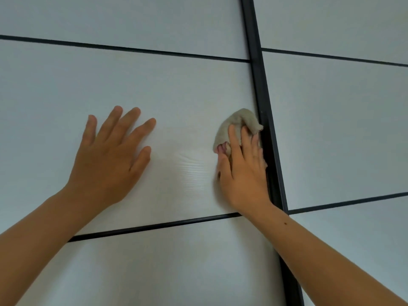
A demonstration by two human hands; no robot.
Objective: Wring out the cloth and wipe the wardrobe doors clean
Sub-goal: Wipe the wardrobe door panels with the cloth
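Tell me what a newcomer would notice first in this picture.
The right hand stands out first, holding a bunched beige cloth against the pale wardrobe door, right beside the black vertical frame strip. Further left, the left hand lies flat on the same door panel with its fingers spread.

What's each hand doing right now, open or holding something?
Left hand: open, fingers spread flat on the wardrobe door.
Right hand: grips the cloth, pressing it against the door beside the black frame.
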